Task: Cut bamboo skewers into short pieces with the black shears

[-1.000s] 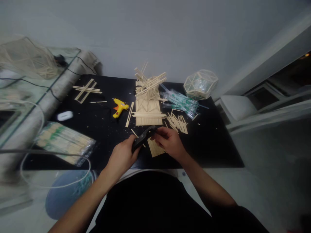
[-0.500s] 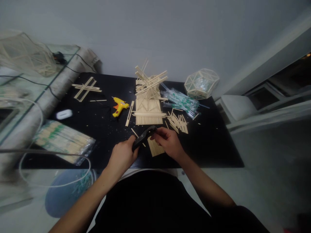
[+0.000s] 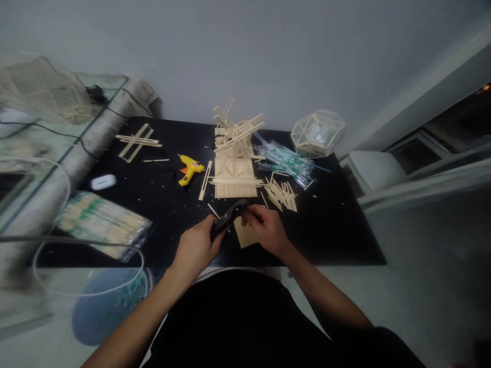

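Observation:
My left hand (image 3: 196, 246) is closed around a black hand tool (image 3: 229, 215) that points up and to the right over the black table (image 3: 337, 225). My right hand (image 3: 265, 228) is closed in a pinch right at the tool's tip; what it pinches is too small to make out. Under my right hand lies a small flat panel of glued sticks (image 3: 245, 234). Just beyond stands a stick structure (image 3: 235, 153) on a flat stick base.
A yellow glue gun (image 3: 189, 169) lies left of the structure. Loose cut sticks (image 3: 283, 194) lie to its right, then plastic packets (image 3: 286, 159) and a geometric stick frame (image 3: 317, 133). A crossed stick piece (image 3: 137, 141), a white object (image 3: 102, 182) and a bagged stick bundle (image 3: 102, 223) are at left.
Both hands have stayed together at the tool, shifting only slightly. My right hand's fingers have curled in closer to the tool's tip.

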Tool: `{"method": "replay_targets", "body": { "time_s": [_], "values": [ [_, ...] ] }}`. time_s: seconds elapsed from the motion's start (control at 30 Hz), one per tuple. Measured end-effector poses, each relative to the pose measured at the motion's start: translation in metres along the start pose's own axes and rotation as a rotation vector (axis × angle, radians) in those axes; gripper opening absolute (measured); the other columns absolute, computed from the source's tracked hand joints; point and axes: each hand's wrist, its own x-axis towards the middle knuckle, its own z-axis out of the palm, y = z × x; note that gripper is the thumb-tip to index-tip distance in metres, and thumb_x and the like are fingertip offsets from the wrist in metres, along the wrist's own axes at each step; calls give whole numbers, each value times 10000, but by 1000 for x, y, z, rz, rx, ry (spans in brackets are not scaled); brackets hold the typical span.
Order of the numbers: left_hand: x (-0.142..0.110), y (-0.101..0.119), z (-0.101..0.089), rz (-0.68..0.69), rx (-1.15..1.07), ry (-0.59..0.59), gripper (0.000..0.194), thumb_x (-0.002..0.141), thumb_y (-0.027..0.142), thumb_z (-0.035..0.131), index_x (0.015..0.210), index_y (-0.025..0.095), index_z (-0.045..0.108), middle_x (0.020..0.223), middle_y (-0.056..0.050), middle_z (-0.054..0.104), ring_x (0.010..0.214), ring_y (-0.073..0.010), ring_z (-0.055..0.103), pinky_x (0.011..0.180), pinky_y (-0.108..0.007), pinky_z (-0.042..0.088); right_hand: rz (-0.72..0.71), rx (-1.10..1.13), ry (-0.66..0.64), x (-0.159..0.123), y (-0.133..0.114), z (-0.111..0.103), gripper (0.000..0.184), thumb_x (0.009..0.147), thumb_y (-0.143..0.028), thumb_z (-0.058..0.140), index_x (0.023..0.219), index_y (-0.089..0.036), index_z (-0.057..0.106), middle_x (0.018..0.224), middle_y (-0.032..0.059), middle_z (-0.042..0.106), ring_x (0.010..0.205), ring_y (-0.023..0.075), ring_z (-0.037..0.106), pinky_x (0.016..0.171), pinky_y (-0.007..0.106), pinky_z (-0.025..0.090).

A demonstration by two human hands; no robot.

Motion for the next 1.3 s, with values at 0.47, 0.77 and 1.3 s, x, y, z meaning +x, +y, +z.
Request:
{"method": "replay_targets", "body": {
  "time_s": [0.47,0.77,1.3],
  "values": [
    [1,0,-1,44,-106,5,267,991,468,562,969,208,620,830,-84,732,705,-250,701,642,-306,437,97,268,-194,6,2,-8,471,938,-566,666,645,-202,609,603,-19,532,549,109,420,534,262,328],
    [2,-2,-2,64,-173,-25,174,982,378,569,1011,213,617,824,-63,722,714,-231,696,676,-298,450,167,408,-280,4,2,-7,437,909,-604,702,798,-182,693,606,-39,510,500,76,368,462,239,265],
    [4,-3,-4,24,-90,-43,172,982,348,553,914,207,626,725,-38,698,615,-193,663,610,-271,411,127,280,-80,-2,-2,4,352,884,-538,741,840,-193,685,715,4,675,607,122,568,603,264,458]
  ]
}}
